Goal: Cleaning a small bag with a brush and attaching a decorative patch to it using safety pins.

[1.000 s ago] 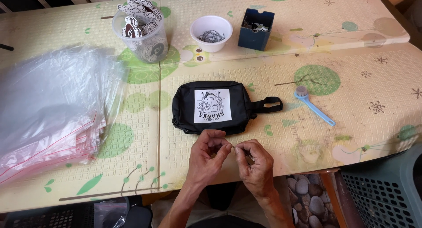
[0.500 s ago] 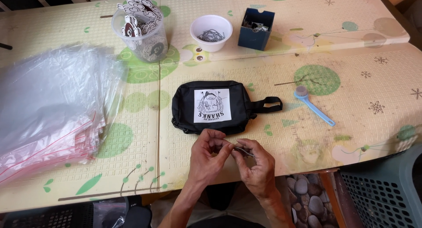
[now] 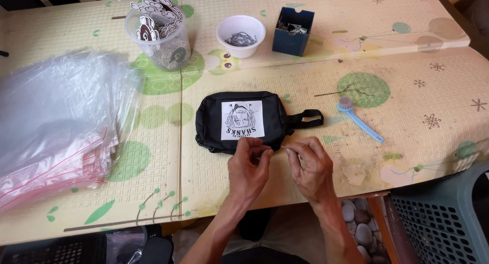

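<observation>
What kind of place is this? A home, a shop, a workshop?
Probably a small home packing table. A foam play mat covers it, with a stack of plastic bags, a tub of stickers and a black pouch at the hands.

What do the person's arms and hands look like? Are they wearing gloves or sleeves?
No gloves and no sleeves show. The left hand and right hand are bare, with bare forearms coming up from the bottom edge. The arms look lean, with slim fingers. No watch, ring or bracelet can be seen on either one.
</observation>
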